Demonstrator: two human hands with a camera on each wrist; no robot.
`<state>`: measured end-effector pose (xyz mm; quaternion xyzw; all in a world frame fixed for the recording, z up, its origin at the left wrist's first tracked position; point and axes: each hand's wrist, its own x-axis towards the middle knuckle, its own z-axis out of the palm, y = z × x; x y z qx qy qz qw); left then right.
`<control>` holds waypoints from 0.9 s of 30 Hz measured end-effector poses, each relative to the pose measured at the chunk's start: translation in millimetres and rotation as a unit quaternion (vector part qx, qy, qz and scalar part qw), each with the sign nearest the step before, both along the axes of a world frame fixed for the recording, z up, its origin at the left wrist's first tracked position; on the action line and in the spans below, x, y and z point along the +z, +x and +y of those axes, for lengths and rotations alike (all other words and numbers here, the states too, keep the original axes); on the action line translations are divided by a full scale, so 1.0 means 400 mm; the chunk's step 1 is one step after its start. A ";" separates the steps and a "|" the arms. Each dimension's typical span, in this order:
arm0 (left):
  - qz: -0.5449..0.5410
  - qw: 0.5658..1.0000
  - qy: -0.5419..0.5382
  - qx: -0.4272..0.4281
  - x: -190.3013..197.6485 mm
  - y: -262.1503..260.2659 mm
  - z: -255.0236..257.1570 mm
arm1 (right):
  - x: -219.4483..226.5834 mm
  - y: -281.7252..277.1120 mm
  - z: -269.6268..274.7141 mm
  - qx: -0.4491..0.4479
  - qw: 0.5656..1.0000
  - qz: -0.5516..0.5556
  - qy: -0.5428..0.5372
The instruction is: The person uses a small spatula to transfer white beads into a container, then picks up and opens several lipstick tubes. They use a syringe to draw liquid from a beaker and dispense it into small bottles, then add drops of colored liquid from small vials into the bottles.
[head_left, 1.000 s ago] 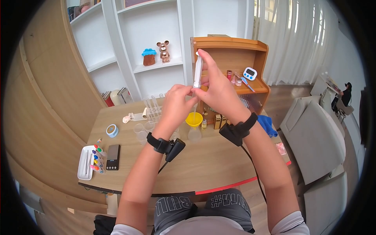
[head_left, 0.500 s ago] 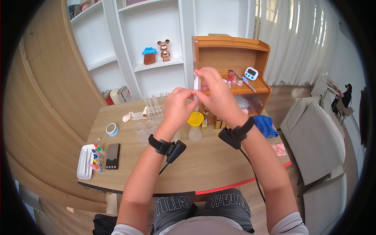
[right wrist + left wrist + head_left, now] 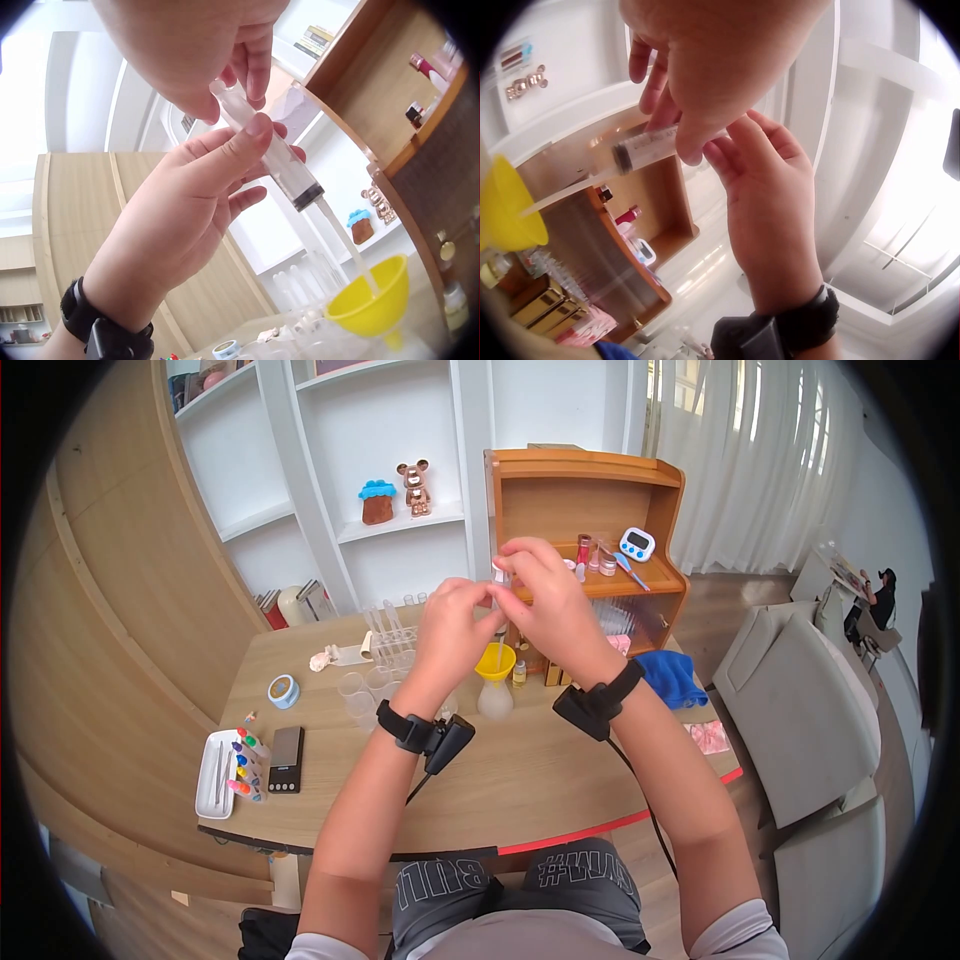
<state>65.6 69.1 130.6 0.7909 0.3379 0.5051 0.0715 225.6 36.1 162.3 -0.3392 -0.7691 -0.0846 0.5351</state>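
A clear syringe (image 3: 289, 166) is tilted in the right wrist view, its black plunger tip low in the barrel. My left hand (image 3: 180, 195) grips the barrel between thumb and fingers. Around the upper end of the syringe, my right hand (image 3: 548, 600) has its thumb and fingers pinched. From the syringe's tip a thin tube or stream, which I cannot tell, runs down into a yellow funnel (image 3: 495, 661). The funnel sits in the mouth of a cloudy flask (image 3: 495, 701) on the table.
Left of the flask stand clear beakers (image 3: 356, 698) and a rack of test tubes (image 3: 392, 644). Further left lie a black scale (image 3: 287, 760), markers and a white tray (image 3: 207, 800). A wooden cabinet (image 3: 590, 465), small boxes and a blue cloth (image 3: 668, 680) are at the right.
My right hand has come down toward my left, and the white plunger that stood up tall above the barrel now shows much shorter. The left hand keeps its hold.
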 end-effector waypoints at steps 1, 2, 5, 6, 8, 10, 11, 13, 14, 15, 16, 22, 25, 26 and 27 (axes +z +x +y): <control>-0.004 1.000 0.002 -0.001 0.009 0.000 -0.002 | 0.009 -0.003 -0.009 -0.002 1.000 0.003 -0.005; -0.006 1.000 0.005 -0.003 0.020 0.000 -0.005 | 0.019 -0.006 -0.016 -0.003 1.000 0.006 -0.010; -0.008 1.000 0.010 -0.006 0.054 -0.008 -0.023 | 0.039 -0.015 -0.027 0.008 0.999 0.030 -0.035; -0.005 1.000 0.013 -0.005 0.063 -0.013 -0.026 | 0.041 -0.017 -0.029 0.009 0.998 0.038 -0.041; -0.010 1.000 0.020 -0.006 0.065 -0.018 -0.028 | 0.041 -0.021 -0.034 0.012 0.997 0.054 -0.054; -0.023 0.999 0.030 -0.007 0.059 -0.016 -0.035 | 0.038 -0.019 -0.036 0.000 0.999 0.041 -0.019; -0.021 0.999 0.030 -0.008 0.058 -0.017 -0.038 | 0.036 -0.020 -0.037 -0.005 0.999 0.035 -0.001; -0.016 0.999 0.030 -0.010 0.061 -0.017 -0.045 | 0.047 -0.021 -0.052 -0.007 0.999 0.050 -0.012; -0.012 0.999 0.038 -0.005 0.067 -0.017 -0.051 | 0.057 -0.020 -0.063 -0.010 0.998 0.058 -0.018; -0.008 0.999 0.045 -0.002 0.076 -0.016 -0.060 | 0.066 -0.019 -0.073 0.001 0.996 0.074 -0.050; -0.004 0.999 0.053 0.001 0.087 -0.014 -0.070 | 0.078 -0.018 -0.083 0.012 0.993 0.089 -0.081; -0.006 0.994 0.105 0.001 0.139 -0.015 -0.126 | 0.122 -0.032 -0.140 0.063 0.982 0.143 -0.103; 0.002 0.994 0.108 0.014 0.136 -0.022 -0.136 | 0.115 -0.032 -0.141 0.063 0.986 0.125 -0.087; 0.007 0.994 0.104 0.016 0.132 -0.025 -0.138 | 0.109 -0.032 -0.139 0.063 0.988 0.118 -0.083; 0.012 0.995 0.100 0.019 0.125 -0.028 -0.139 | 0.104 -0.034 -0.138 0.063 0.987 0.115 -0.088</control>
